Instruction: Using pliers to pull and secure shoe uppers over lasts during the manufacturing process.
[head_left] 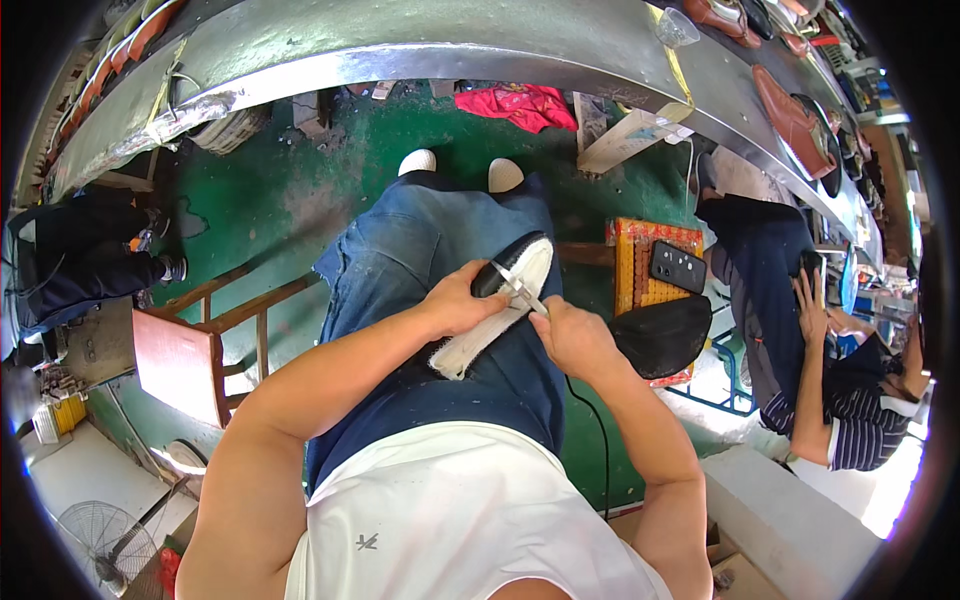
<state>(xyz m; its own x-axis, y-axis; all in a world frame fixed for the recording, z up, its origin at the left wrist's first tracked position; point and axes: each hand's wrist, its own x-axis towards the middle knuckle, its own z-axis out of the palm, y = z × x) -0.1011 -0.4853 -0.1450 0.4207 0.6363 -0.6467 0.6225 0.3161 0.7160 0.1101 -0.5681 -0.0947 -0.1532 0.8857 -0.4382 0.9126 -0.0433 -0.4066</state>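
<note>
A black shoe (478, 335), its pale underside turned up, lies slantwise across my lap on a dark blue cloth. The fingers of my left hand (460, 303) wrap round its left edge, thumb pressed onto the underside. My right hand (578, 338) is closed on the light handle of a metal-bladed hand tool (517, 285), which looks like a knife. The blade rests across the front half of the pale underside, close to my left fingertips. Where exactly the edge touches is too small to make out.
A metal-edged workbench (400, 65) curves across the front, with brown shoes (795, 125) on its right. Right of me, a phone (678, 267) and a black pouch (662, 335) lie on a beaded seat. A co-worker (810, 330) sits beyond. A wooden stool (180, 370) lies left.
</note>
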